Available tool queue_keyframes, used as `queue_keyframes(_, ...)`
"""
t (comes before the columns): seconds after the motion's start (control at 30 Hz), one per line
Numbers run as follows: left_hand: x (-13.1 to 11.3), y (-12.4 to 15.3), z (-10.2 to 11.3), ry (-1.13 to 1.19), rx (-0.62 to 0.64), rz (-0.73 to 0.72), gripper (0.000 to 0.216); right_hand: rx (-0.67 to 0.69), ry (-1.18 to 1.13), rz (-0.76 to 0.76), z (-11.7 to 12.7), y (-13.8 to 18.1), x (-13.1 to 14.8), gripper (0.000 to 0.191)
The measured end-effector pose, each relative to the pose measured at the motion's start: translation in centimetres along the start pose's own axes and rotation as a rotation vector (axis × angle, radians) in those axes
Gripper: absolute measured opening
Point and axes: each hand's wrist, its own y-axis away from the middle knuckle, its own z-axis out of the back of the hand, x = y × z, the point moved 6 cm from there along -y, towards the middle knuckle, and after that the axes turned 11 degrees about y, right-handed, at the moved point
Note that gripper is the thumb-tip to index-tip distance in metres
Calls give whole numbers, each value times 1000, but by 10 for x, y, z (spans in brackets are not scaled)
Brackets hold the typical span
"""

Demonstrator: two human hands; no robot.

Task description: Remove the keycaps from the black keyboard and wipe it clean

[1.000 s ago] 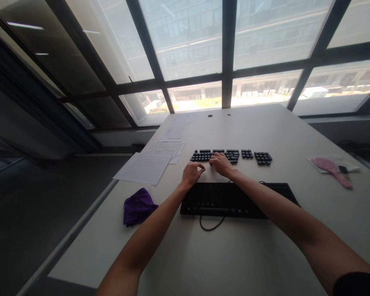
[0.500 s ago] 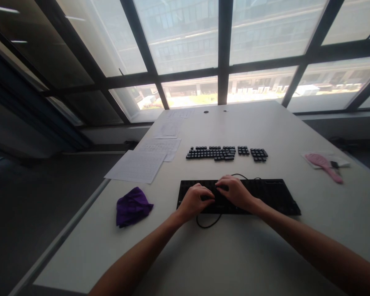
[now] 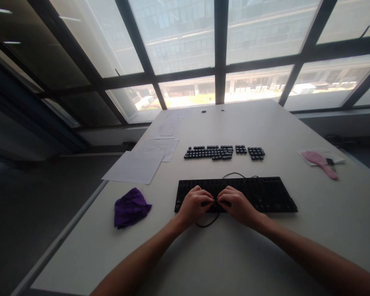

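A black keyboard [image 3: 271, 195] lies across the white table in front of me, its keys mostly gone from the dark bed. My left hand [image 3: 197, 202] and my right hand [image 3: 236, 202] meet over its front middle, fingertips nearly touching. Both are closed in a pinch; whatever small thing lies between the fingers is hidden. Beyond the keyboard sit loose black keycaps [image 3: 208, 152] laid out in rows, with smaller keycap groups [image 3: 256, 153] to their right. The keyboard's cable [image 3: 234, 174] shows behind it, and a loop [image 3: 208, 224] comes out at the front.
A crumpled purple cloth [image 3: 131, 208] lies left of the keyboard. Paper sheets [image 3: 135, 166] run along the table's left edge. To the right, a pink hairbrush-shaped item [image 3: 320, 163] rests on a clear bag beside a small black object [image 3: 329, 161]. Windows stand behind the table [image 3: 234, 127].
My right hand has moved down and toward me, from the keyboard's middle to its front edge, alongside my left hand. The view has shifted slightly.
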Motion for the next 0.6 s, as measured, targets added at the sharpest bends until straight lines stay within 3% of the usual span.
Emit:
queue_keyframes(0.23, -9, 5, -1, -140, 36, -90, 14, 11, 169, 114, -2, 4, 10, 17)
queue_keyframes(0.6, -8, 11, -6, -221, 41, -146, 17, 36, 257, 105, -1, 5, 17, 19)
